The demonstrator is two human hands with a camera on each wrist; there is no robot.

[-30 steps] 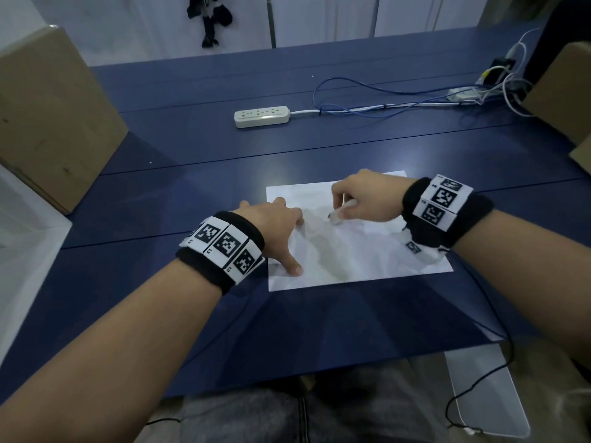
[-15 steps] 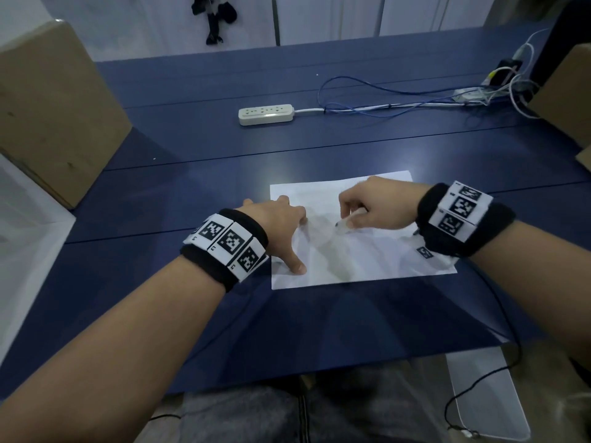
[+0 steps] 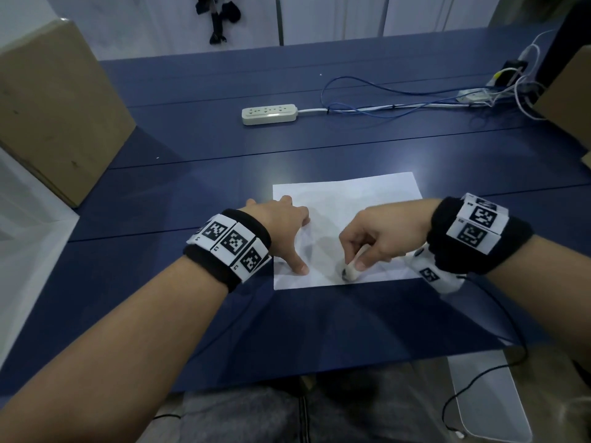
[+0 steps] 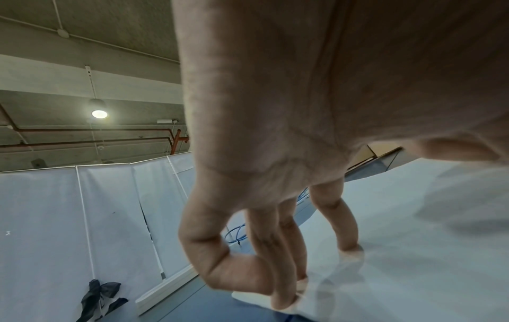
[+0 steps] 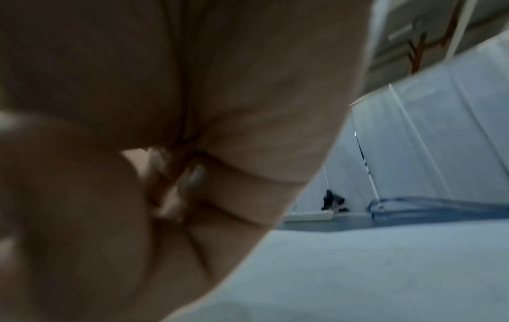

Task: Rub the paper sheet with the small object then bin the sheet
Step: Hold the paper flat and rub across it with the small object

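- On the blue table (image 3: pixel 192 187), the paper sheet (image 3: pixel 351 199) was pinned flat at its left edge by straight fingertips (image 4: pixel 348 248) of the left hand (image 3: pixel 281 225).
- The small object (image 3: pixel 351 271), pinched in the right hand (image 3: pixel 377 238), was pressed near the sheet's front edge, tilted, dark tip down.
- Unrubbed paper was judged to lie farther from the person.

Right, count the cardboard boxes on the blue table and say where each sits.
3 in the head view: a large brown cardboard box at the far left, another cut off at the far right edge, and a corner just below it. More may lie outside the frame.
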